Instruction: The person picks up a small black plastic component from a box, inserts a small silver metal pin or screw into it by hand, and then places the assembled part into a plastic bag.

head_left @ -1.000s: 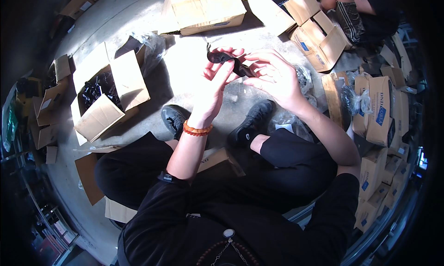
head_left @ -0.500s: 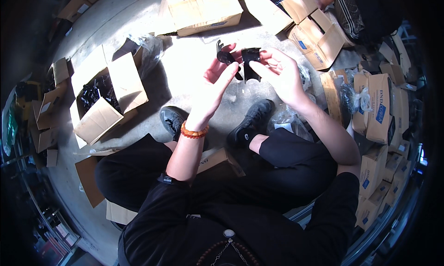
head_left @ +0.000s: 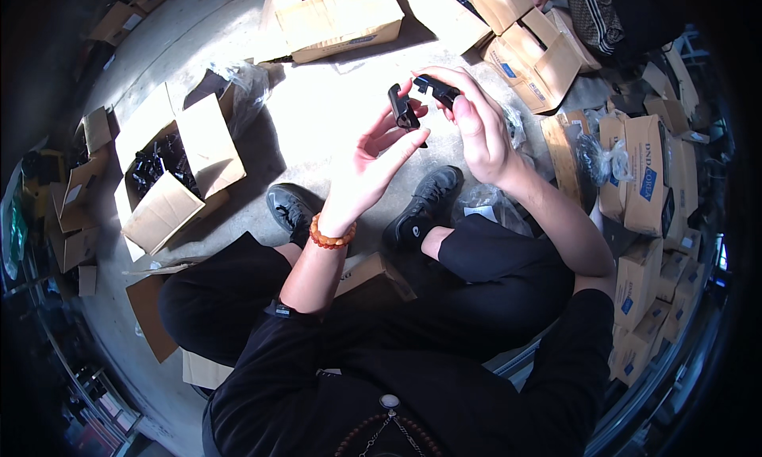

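Observation:
Out in front of my knees, over the sunlit floor, both hands are raised close together. My left hand [head_left: 373,165] pinches a glossy black curved part [head_left: 403,107] between thumb and fingers. In my right hand [head_left: 482,135], a second black part [head_left: 436,91], short and blocky, is gripped by the thumb and bent fingers. The two parts are near each other, with a small bright gap between them. Their exact kind is not clear.
An open carton [head_left: 178,175] of similar black parts stands at the left, clear plastic [head_left: 250,88] beside it. Another carton [head_left: 341,24] is at the far side. Stacked cartons [head_left: 644,175] line the right. Another person's leg [head_left: 595,20] shows at the far right.
My right hand has turned its black part from upright to a slant. The left hand's part has also rotated. The whole view has shifted slightly.

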`<state>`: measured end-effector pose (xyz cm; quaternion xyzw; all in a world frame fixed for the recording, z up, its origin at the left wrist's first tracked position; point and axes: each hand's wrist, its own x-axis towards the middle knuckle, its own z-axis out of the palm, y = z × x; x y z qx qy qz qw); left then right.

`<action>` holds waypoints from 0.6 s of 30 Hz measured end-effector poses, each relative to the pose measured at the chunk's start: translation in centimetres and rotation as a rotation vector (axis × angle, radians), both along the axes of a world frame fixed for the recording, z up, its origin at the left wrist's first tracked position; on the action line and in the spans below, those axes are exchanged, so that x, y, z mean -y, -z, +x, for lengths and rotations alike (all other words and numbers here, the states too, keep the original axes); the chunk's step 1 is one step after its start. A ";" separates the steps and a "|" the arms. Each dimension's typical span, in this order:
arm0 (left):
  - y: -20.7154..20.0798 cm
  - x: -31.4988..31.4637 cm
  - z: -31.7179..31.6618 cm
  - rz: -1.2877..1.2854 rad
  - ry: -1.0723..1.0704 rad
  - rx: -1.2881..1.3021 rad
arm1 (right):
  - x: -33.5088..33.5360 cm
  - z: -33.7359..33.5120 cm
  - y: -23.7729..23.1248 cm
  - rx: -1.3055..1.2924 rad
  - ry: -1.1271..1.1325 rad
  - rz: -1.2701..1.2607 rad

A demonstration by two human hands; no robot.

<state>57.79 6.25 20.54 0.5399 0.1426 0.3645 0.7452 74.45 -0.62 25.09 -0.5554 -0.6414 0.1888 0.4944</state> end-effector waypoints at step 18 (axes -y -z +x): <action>2.0 -1.4 -1.3 0.306 -0.043 -0.166 | -0.1 0.3 -0.7 -0.064 -0.086 -0.205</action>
